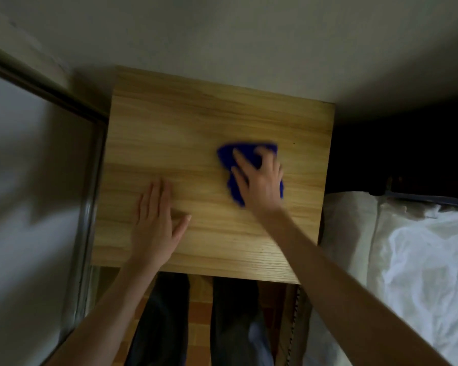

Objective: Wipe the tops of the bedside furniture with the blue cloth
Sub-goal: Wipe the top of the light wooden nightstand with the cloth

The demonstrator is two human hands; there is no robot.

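A light wooden bedside table fills the middle of the view, seen from above. On its right half lies the crumpled blue cloth, pressed flat under my right hand, whose fingers spread over it and look blurred. My left hand rests flat on the near left part of the tabletop, palm down, fingers together and thumb out, holding nothing. Most of the cloth's middle is hidden beneath my right hand.
A bed with white sheets stands close on the right. A metal-framed pane runs along the left side. A pale wall is behind the table. My legs and a tiled floor show below the table's near edge.
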